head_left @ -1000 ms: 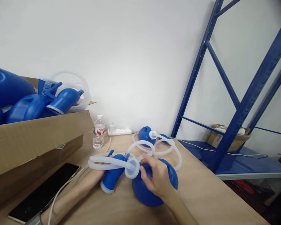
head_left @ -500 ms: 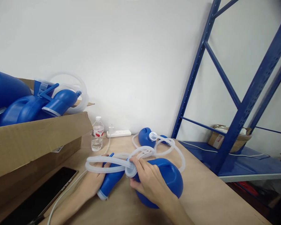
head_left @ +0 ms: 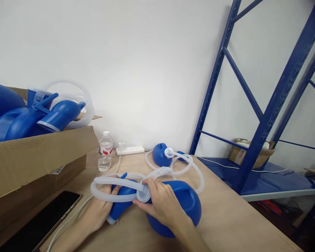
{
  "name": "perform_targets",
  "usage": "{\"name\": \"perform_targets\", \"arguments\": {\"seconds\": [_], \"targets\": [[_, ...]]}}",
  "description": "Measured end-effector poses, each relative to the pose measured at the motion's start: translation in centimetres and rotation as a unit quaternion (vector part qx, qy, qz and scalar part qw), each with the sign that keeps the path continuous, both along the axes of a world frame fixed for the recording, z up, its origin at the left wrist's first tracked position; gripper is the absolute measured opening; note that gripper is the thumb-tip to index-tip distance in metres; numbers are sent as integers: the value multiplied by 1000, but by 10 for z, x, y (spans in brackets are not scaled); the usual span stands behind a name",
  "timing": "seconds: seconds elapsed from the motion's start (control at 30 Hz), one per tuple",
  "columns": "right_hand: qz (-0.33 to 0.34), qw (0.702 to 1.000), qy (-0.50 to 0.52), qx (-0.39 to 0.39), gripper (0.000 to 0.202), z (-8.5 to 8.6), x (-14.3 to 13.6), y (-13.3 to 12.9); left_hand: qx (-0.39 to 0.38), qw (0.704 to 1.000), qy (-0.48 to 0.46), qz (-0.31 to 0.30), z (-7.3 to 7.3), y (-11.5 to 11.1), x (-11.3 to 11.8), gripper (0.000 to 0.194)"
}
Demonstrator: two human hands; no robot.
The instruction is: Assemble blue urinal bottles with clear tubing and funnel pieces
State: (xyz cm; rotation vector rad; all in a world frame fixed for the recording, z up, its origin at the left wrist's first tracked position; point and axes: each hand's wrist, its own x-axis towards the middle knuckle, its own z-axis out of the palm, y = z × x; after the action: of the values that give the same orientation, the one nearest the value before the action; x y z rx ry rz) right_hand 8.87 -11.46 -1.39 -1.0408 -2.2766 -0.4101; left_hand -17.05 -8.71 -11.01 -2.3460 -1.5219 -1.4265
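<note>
A round blue plastic bottle [head_left: 187, 204] lies on its side on the table, its cap end toward the left. My right hand [head_left: 162, 201] is closed around the translucent white cap [head_left: 142, 193] at its neck. A clear ribbed hose [head_left: 112, 198] loops left from the cap, over my other hand. That one, my left hand [head_left: 101, 208], grips a blue curved funnel piece [head_left: 123, 203] with a pale rim at its lower end; some of its fingers are hidden under the hose. Behind lies another blue bottle [head_left: 161, 155] with a white cap and a coiled hose.
At left stands a cardboard box [head_left: 42, 150] full of blue bottles and funnel pieces. A phone [head_left: 39, 220] lies before it, a white cable alongside. A water bottle [head_left: 105, 152] and power strip [head_left: 131, 150] stand near the wall. Blue shelving [head_left: 252, 147] rises at right.
The view has shifted slightly, so most things sit further left. My right thumb has moved lower along the cap's rim. Both hands keep their holds, and the hose loop hangs slightly lower.
</note>
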Motion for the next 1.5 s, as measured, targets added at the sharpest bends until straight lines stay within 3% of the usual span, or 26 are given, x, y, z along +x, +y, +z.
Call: {"name": "perform_targets", "arguments": {"seconds": [0.2,0.47,0.7,0.93,1.1,1.37,1.5], "targets": [[-43,995,-52,73,70,-7,0,6,-7,1000,11,-2,-3,5,0,50],[-54,997,-42,27,79,-4,-1,6,-54,998,33,2,0,8,-2,52],[-84,993,2,-84,94,14,-7,-2,-40,998,50,11,-3,8,-3,51],[-95,982,23,-163,80,43,-15,-4,-64,997,46,-2,7,4,-1,50],[-94,971,60,-211,84,63,-21,9,-63,997,35,24,12,4,2,50],[-129,964,126,-194,68,49,-22,24,-64,997,42,9,20,5,7,48],[-118,971,127,-164,56,43,-24,26,-101,995,14,15,19,9,3,49]]}}
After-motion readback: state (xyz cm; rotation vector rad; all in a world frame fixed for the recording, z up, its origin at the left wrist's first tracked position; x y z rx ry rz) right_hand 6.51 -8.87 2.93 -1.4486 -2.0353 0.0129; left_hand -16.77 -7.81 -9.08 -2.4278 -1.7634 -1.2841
